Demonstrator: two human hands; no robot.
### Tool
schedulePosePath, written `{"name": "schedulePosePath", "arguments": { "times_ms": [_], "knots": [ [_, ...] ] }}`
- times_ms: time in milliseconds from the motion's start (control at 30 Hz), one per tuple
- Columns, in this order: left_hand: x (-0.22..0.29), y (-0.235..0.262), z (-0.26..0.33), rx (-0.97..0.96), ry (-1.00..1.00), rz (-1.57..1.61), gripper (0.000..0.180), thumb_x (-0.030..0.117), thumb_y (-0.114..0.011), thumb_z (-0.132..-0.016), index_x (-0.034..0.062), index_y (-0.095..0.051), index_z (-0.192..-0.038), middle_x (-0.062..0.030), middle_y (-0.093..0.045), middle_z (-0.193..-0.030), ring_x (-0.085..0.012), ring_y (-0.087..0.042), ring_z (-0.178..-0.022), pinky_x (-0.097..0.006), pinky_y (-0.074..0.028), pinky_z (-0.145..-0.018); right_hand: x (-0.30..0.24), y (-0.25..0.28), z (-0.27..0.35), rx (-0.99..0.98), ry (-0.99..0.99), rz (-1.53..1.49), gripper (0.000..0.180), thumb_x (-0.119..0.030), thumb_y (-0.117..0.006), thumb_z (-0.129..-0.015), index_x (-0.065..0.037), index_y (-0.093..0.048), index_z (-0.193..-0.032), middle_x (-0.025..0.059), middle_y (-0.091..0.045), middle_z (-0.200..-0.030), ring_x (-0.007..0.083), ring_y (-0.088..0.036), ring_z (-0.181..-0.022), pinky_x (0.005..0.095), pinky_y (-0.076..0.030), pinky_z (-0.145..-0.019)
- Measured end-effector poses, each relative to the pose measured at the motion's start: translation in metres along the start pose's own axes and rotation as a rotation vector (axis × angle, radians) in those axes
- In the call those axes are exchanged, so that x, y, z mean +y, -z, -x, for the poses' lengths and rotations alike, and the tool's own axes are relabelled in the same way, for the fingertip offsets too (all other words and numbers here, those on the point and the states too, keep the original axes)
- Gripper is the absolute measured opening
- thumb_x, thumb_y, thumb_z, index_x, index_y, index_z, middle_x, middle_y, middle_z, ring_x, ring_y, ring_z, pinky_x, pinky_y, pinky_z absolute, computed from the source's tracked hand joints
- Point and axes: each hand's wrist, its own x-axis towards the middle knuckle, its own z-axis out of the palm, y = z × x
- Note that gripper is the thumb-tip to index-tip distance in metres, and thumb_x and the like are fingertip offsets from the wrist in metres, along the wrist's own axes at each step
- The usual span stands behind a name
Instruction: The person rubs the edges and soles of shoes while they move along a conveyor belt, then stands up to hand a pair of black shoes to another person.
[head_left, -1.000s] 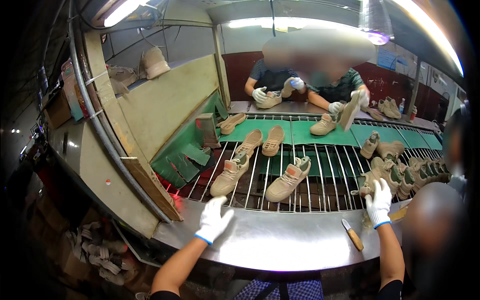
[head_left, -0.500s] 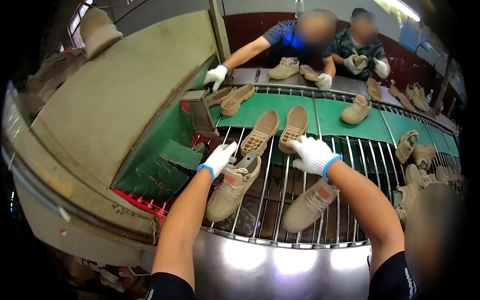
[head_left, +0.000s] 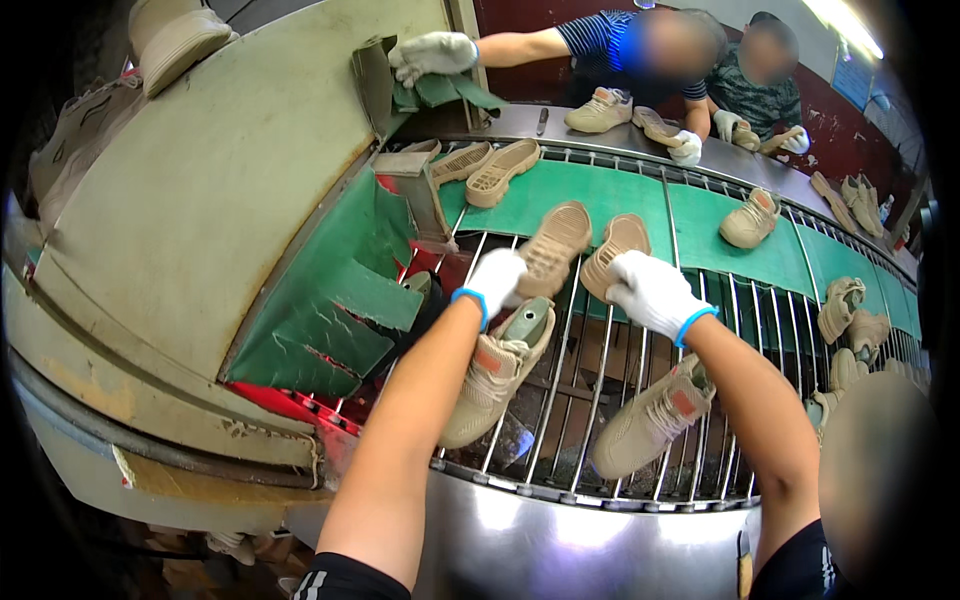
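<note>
My left hand (head_left: 497, 281), in a white knit glove with a blue cuff, closes on the near end of a tan shoe sole (head_left: 557, 245), which is tilted and slightly blurred. My right hand (head_left: 655, 297), gloved alike, pinches the near end of a second sole (head_left: 620, 243). Both soles show their gridded inner side. Below my left hand a beige lace-up shoe (head_left: 490, 385) with a grey-green last in it lies on the metal rods. Another beige shoe (head_left: 655, 418) rests on the rods below my right hand.
A rod conveyor (head_left: 575, 400) with green sheets (head_left: 690, 220) crosses in front of me, carrying more shoes and soles. At left stands a beige machine housing (head_left: 230, 170) with a torn green curtain (head_left: 330, 300). Two co-workers stand across; one gloved hand (head_left: 435, 55) lifts a green flap.
My hands have closed on the two soles, which have tilted and shifted on the conveyor. A co-worker's hand has risen with the green flap. The whole view has shifted a little.
</note>
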Motion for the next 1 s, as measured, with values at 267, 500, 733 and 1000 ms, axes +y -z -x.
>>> {"name": "schedulePosePath", "arguments": {
  "times_ms": [267, 500, 733, 1000],
  "knots": [
    [0.067, 0.043, 0.190, 0.166, -0.130, 0.477, 0.049, 0.023, -0.058, -0.100, 0.0102, -0.055, -0.147, -0.0091, -0.071, -0.125, -0.0216, -0.074, -0.100, -0.036, -0.064, -0.070, -0.139, 0.073, 0.178, -0.024, 0.103, -0.305, 0.035, -0.035, -0.072, -0.097, -0.002, -0.067, -0.110, 0.0180, -0.065, -0.102, 0.0353, -0.068, -0.094, 0.0436, -0.055, -0.085],
    [-0.043, 0.020, 0.494, 0.541, 0.006, 0.395, 0.048, 0.024, -0.057, -0.104, 0.0113, -0.054, -0.150, -0.0101, -0.066, -0.136, -0.0239, -0.072, -0.107, -0.037, -0.065, -0.065, -0.219, -0.020, 0.358, -0.238, 0.332, 0.022, 0.027, -0.033, -0.066, -0.097, -0.011, -0.069, -0.112, 0.0148, -0.067, -0.107, 0.0369, -0.070, -0.096, 0.0490, -0.057, -0.084],
    [-0.104, 0.015, 0.617, 0.858, 0.011, -0.699, 0.053, 0.041, -0.070, -0.099, 0.0087, -0.062, -0.140, -0.0215, -0.064, -0.133, -0.0416, -0.063, -0.120, -0.051, -0.054, -0.100, -0.253, -0.014, 0.392, 0.070, 0.181, -0.484, 0.037, -0.026, -0.078, -0.090, -0.009, -0.070, -0.121, 0.0157, -0.065, -0.124, 0.0349, -0.071, -0.104, 0.0431, -0.059, -0.092],
    [-0.017, -0.027, 0.550, 0.582, -0.330, -0.591, 0.065, 0.032, -0.076, -0.095, 0.0058, -0.056, -0.150, -0.0192, -0.064, -0.142, -0.0339, -0.065, -0.128, -0.043, -0.051, -0.110, -0.180, -0.073, 0.416, 0.447, -0.274, -0.396, 0.020, -0.020, -0.071, -0.093, -0.008, -0.074, -0.109, 0.0158, -0.074, -0.105, 0.0358, -0.072, -0.100, 0.0435, -0.057, -0.091]
  ]
}}
